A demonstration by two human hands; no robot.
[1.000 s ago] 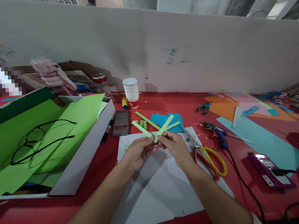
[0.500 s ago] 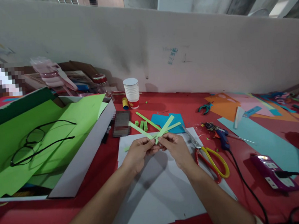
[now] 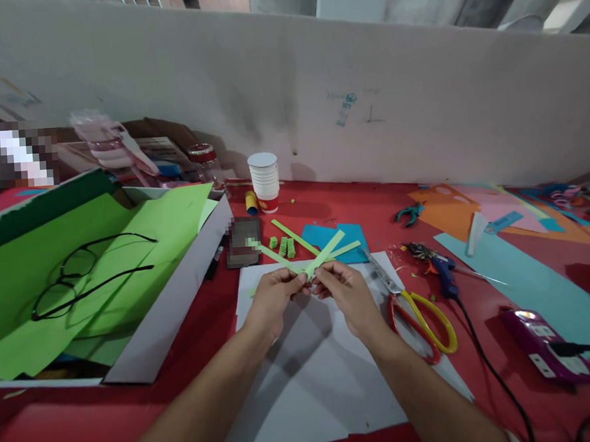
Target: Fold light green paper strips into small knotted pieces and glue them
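My left hand (image 3: pixel 279 295) and my right hand (image 3: pixel 339 286) meet above a white sheet of paper (image 3: pixel 309 380). Pale green paper strips (image 3: pixel 329 251) cross between them, pinched in the fingertips of both hands and fanning out away from me. Where the strips cross, the fingers partly hide them. Just beyond, folded green paper pieces (image 3: pixel 286 247) lie near a loose green strip (image 3: pixel 293 236) and blue paper (image 3: pixel 316 236). Scissors (image 3: pixel 416 320) with one red and one yellow handle lie to the right of my right hand.
At left stands a white box (image 3: pixel 180 301) holding green sheets and glasses (image 3: pixel 79 281). Paper cups (image 3: pixel 265 183) stand at the back by a dark blurred object (image 3: pixel 244 244). To the right are a glue gun (image 3: pixel 443 272), pliers (image 3: pixel 409 214), a purple power strip (image 3: pixel 550 349) and coloured paper (image 3: pixel 523 287).
The whole view has shifted slightly, so the table's things appear a little further right. Both hands keep their pinch on the crossed strips, with only slight finger movement.
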